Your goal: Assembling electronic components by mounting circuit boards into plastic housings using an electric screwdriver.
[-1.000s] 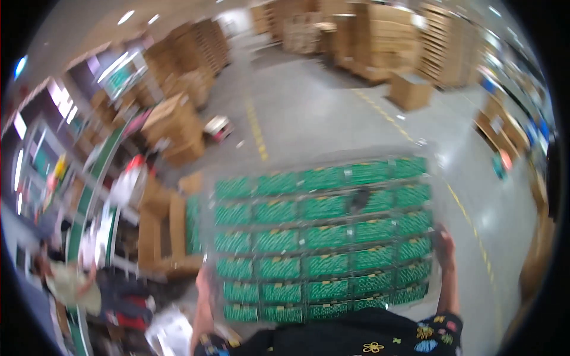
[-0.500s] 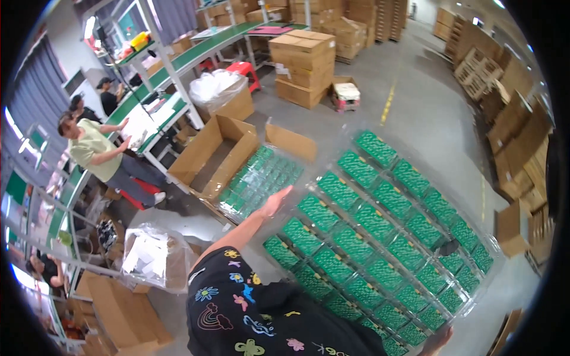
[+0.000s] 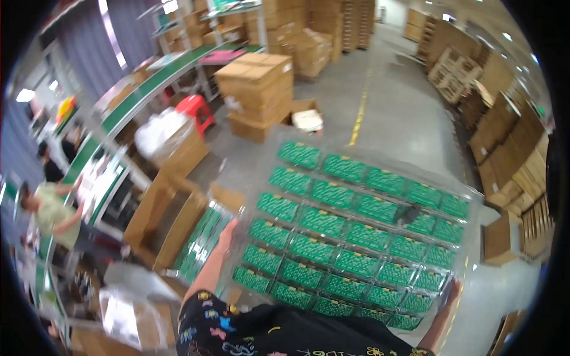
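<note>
A wide clear plastic tray [image 3: 252, 191] spans the space before me, filled with rows of green circuit boards [image 3: 321, 222]. My left hand [image 3: 226, 236] grips its left edge, the fingers partly hidden by the plastic. At the lower right edge, my right hand [image 3: 453, 291] holds the tray too, with its fingers mostly out of sight. A dark patch [image 3: 408, 215] lies over the boards on the right. Beyond my left hand, another batch of green boards in clear plastic [image 3: 203, 238] rests beside an open cardboard box [image 3: 155, 221].
Stacked cartons [image 3: 256, 89] and a red stool [image 3: 195, 113] stand ahead on the left. A person in a light shirt [image 3: 54, 215] works at a green-topped bench on the left. A yellow line [image 3: 360, 115] runs along the floor; cardboard [image 3: 504, 154] leans along the right side.
The view has turned, and the tray now sits squarer before me, less tilted. Both hands remain at its edges. The open box and bench have shifted left in the picture.
</note>
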`<state>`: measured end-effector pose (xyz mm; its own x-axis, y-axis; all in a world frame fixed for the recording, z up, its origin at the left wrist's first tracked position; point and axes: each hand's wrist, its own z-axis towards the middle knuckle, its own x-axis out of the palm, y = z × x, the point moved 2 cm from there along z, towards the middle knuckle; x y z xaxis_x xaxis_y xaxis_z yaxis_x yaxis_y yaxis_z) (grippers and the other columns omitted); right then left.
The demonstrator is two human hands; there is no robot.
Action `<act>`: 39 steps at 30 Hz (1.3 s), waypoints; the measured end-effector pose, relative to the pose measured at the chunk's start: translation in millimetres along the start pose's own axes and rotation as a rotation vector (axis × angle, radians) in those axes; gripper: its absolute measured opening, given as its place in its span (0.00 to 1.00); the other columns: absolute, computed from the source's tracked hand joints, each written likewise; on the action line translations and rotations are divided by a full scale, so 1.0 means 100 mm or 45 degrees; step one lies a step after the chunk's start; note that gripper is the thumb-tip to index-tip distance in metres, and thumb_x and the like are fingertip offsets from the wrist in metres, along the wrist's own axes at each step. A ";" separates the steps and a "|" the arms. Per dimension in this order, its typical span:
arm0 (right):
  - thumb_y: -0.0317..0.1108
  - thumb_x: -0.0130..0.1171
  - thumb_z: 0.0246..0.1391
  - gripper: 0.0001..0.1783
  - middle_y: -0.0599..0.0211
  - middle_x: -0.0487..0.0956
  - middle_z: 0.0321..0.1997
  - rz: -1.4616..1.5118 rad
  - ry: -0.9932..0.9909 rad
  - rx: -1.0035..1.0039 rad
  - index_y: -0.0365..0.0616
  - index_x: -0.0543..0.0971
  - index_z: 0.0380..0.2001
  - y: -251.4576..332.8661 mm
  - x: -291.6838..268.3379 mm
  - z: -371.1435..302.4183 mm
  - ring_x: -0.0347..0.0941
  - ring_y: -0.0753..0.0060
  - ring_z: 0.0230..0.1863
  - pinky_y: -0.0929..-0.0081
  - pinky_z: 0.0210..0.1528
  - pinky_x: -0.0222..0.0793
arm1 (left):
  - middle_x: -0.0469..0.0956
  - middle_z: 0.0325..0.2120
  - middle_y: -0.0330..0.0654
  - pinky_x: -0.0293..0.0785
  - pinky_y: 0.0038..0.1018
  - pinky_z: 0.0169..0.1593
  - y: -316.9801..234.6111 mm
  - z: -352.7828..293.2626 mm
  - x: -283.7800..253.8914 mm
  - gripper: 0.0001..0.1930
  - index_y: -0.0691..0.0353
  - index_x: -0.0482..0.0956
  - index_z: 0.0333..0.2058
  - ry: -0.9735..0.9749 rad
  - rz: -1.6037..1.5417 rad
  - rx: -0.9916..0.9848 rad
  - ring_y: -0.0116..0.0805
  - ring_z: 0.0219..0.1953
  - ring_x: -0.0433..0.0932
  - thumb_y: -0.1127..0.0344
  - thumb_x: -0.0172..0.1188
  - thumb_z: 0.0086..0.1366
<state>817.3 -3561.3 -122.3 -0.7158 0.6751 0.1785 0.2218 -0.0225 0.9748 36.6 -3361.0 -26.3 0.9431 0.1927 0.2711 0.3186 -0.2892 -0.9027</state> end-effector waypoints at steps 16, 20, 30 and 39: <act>0.43 0.54 0.53 0.10 0.77 0.72 0.31 0.069 -0.037 -0.096 0.49 0.74 0.28 -0.61 -1.04 0.56 0.66 0.81 0.33 0.80 0.38 0.61 | 0.74 0.48 0.44 0.63 0.36 0.55 -0.14 0.23 0.48 0.29 0.61 0.71 0.52 0.262 -0.099 0.078 0.41 0.49 0.71 0.43 0.48 0.63; 0.42 0.53 0.55 0.11 0.75 0.73 0.33 0.153 0.081 0.005 0.47 0.74 0.31 -0.47 -0.68 0.89 0.67 0.79 0.37 0.77 0.43 0.62 | 0.73 0.48 0.45 0.64 0.37 0.55 -0.30 -0.24 0.44 0.29 0.63 0.69 0.53 0.059 0.036 -0.112 0.41 0.49 0.71 0.44 0.47 0.63; 0.44 0.53 0.50 0.16 0.70 0.76 0.37 0.228 0.637 0.210 0.45 0.75 0.38 0.57 1.08 1.02 0.71 0.69 0.40 0.67 0.45 0.67 | 0.74 0.47 0.46 0.68 0.36 0.52 0.24 -1.85 0.28 0.31 0.63 0.69 0.53 -0.182 -0.165 -0.022 0.43 0.47 0.73 0.43 0.49 0.60; 0.46 0.56 0.45 0.23 0.65 0.77 0.39 0.065 0.865 0.576 0.42 0.75 0.42 0.88 1.64 0.99 0.73 0.65 0.40 0.68 0.45 0.69 | 0.75 0.47 0.44 0.71 0.35 0.50 0.41 -2.38 0.45 0.29 0.62 0.71 0.52 -0.339 -0.218 0.042 0.38 0.45 0.74 0.45 0.52 0.60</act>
<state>784.9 -3379.1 -20.1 -0.9104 0.0835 0.4052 0.4070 0.3563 0.8411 114.7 -3587.2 28.3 0.8167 0.4757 0.3268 0.4631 -0.2021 -0.8630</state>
